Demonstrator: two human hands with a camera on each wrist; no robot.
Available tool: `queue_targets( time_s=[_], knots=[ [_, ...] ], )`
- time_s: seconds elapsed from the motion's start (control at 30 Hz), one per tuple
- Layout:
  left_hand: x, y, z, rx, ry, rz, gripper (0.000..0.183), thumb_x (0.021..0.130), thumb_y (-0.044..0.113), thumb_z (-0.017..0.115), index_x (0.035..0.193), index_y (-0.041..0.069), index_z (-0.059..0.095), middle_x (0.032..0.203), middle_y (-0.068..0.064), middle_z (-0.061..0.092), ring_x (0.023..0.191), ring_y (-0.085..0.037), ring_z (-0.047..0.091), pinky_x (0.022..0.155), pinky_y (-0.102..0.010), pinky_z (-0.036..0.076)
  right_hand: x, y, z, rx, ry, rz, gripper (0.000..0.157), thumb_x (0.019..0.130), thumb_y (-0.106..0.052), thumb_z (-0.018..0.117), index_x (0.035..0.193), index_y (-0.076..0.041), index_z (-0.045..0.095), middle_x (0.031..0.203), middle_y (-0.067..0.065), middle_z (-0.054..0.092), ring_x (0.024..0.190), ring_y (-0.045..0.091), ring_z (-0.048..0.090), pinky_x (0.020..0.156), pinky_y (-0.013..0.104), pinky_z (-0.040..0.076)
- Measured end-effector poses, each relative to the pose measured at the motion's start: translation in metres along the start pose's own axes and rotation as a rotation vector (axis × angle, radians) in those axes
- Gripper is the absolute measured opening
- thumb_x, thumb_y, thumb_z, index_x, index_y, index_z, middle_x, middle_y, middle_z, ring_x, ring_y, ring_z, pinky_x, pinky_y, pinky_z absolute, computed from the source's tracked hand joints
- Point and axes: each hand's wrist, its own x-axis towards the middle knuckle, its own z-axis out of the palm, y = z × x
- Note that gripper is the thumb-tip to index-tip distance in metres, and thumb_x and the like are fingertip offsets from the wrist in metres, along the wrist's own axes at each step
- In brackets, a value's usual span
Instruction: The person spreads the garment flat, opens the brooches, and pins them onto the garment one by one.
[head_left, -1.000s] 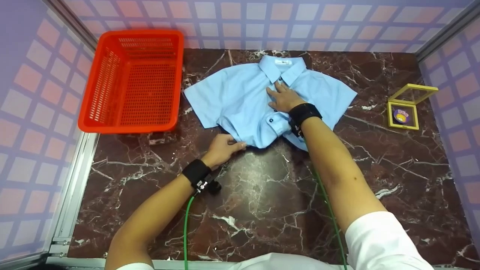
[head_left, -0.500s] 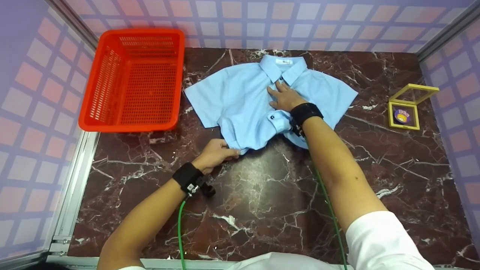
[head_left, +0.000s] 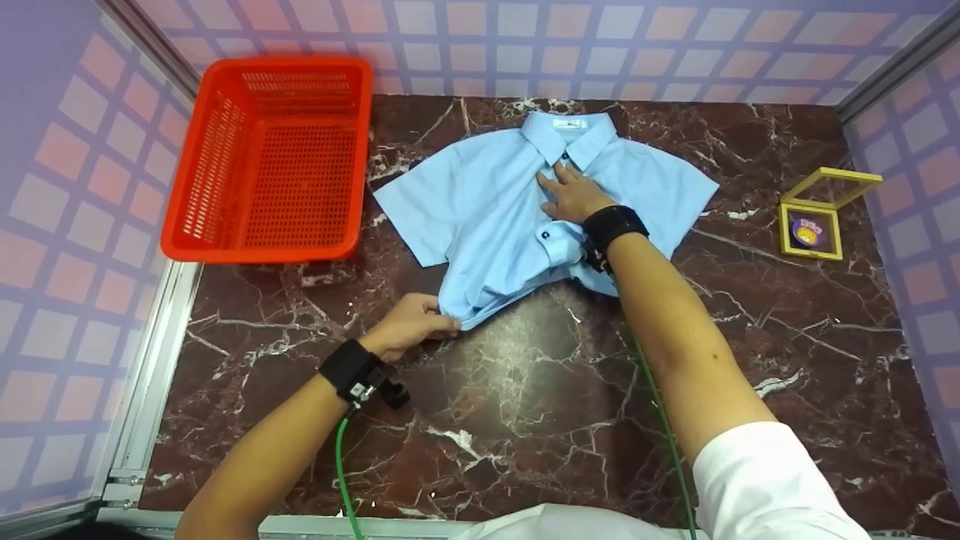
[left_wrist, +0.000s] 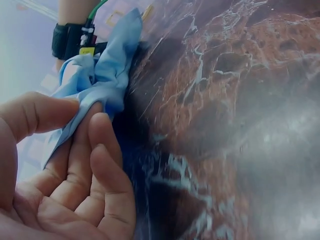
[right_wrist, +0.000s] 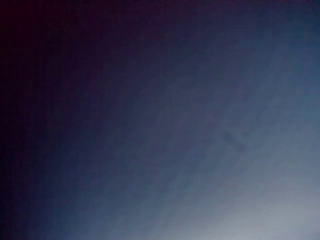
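Note:
A light blue short-sleeved shirt (head_left: 487, 195) lies front up on the dark marbled table, collar toward the back wall. At its lower left corner my left hand (head_left: 411, 324) pinches the hem between thumb and fingers; in the left wrist view the same hand (left_wrist: 75, 165) has the cloth (left_wrist: 95, 95) between thumb and forefinger. My right hand (head_left: 576, 196) rests on the shirt's chest below the collar, fingers spread and fairly straight. Near the right wrist, a flap of the front with a dark button is bunched up. The right wrist view is dark and blurred by close cloth.
A red plastic basket (head_left: 358, 172) stands at the back left. On the right sits an opened yellow-framed case (head_left: 811, 232) with a round purple badge inside. Patterned walls (head_left: 480, 45) enclose the back and sides. Green cables (head_left: 341, 465) trail from both wrists.
My left hand has drawn the shirt's lower left corner down and to the left, so the bunched left side is stretched out more. The right hand has stayed on the chest.

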Motion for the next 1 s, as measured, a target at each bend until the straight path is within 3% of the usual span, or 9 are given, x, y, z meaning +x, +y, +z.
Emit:
queue_targets(
  time_s=[0.2,0.3,0.4,0.53,0.6,0.7,0.87,1.0],
  knots=[
    [-0.005,-0.004,-0.01,0.056,-0.121,-0.014,0.009,0.082,0.003,0.072,0.089,-0.002,0.069,0.082,-0.013,0.072,0.072,-0.018,0.066,0.067,-0.027,0.055,-0.002,-0.002,0.001,-0.019,0.03,0.01,0.063,0.107,-0.028,0.045,0.159,-0.003,0.021,0.162,0.033,0.008,0.15,0.049,0.004,0.12,0.057,0.013],
    [-0.003,-0.001,-0.013,0.164,-0.157,-0.019,0.013,0.086,0.009,0.072,0.092,-0.003,0.069,0.088,-0.017,0.073,0.078,-0.021,0.069,0.071,-0.03,0.057,-0.002,-0.003,0.001,-0.032,0.033,0.024,0.062,0.107,-0.029,0.045,0.16,-0.005,0.021,0.163,0.031,0.008,0.15,0.047,0.005,0.12,0.056,0.013],
    [0.0,0.006,-0.017,0.373,-0.082,-0.01,0.027,0.094,0.025,0.07,0.098,-0.002,0.07,0.091,-0.015,0.073,0.08,-0.024,0.069,0.072,-0.035,0.056,-0.003,-0.005,0.001,-0.038,0.032,0.029,0.063,0.107,-0.03,0.045,0.16,-0.006,0.02,0.163,0.03,0.008,0.15,0.047,0.004,0.12,0.057,0.013],
    [0.01,0.019,-0.016,0.631,0.186,0.044,0.045,0.098,0.045,0.061,0.11,0.003,0.071,0.096,-0.012,0.07,0.086,-0.027,0.065,0.076,-0.041,0.053,-0.005,-0.005,0.0,-0.045,0.032,0.035,0.064,0.107,-0.03,0.046,0.16,-0.005,0.021,0.163,0.031,0.008,0.15,0.047,0.004,0.119,0.058,0.014],
    [0.018,0.026,-0.01,0.69,0.315,0.095,0.048,0.098,0.046,0.061,0.118,0.003,0.069,0.105,-0.014,0.067,0.096,-0.03,0.062,0.084,-0.044,0.051,-0.007,-0.002,0.0,-0.051,0.032,0.045,0.064,0.107,-0.03,0.046,0.16,-0.005,0.021,0.163,0.031,0.008,0.15,0.047,0.004,0.119,0.059,0.014],
    [0.035,0.034,0.001,0.758,0.418,0.207,0.047,0.098,0.039,0.062,0.125,0.001,0.066,0.121,-0.017,0.061,0.113,-0.033,0.055,0.097,-0.045,0.045,-0.01,0.002,0.001,-0.046,0.04,0.059,0.064,0.107,-0.032,0.045,0.16,-0.007,0.021,0.163,0.029,0.007,0.151,0.046,0.004,0.119,0.059,0.013],
    [0.065,0.048,0.007,0.866,0.444,0.343,0.046,0.101,0.03,0.059,0.134,-0.002,0.06,0.142,-0.021,0.051,0.133,-0.037,0.043,0.11,-0.047,0.034,-0.016,0.004,0.005,0.077,0.103,-0.003,0.061,0.108,-0.034,0.041,0.16,-0.008,0.023,0.164,0.027,0.011,0.151,0.044,0.005,0.119,0.059,0.011],
    [0.081,0.054,-0.001,0.938,0.362,0.281,0.056,0.104,0.034,0.052,0.145,-0.003,0.048,0.155,-0.023,0.038,0.144,-0.039,0.03,0.116,-0.052,0.025,-0.025,-0.002,0.004,0.159,0.137,-0.11,0.058,0.11,-0.033,0.038,0.159,-0.006,0.026,0.163,0.026,0.018,0.151,0.041,0.013,0.121,0.052,0.013]
  ],
)
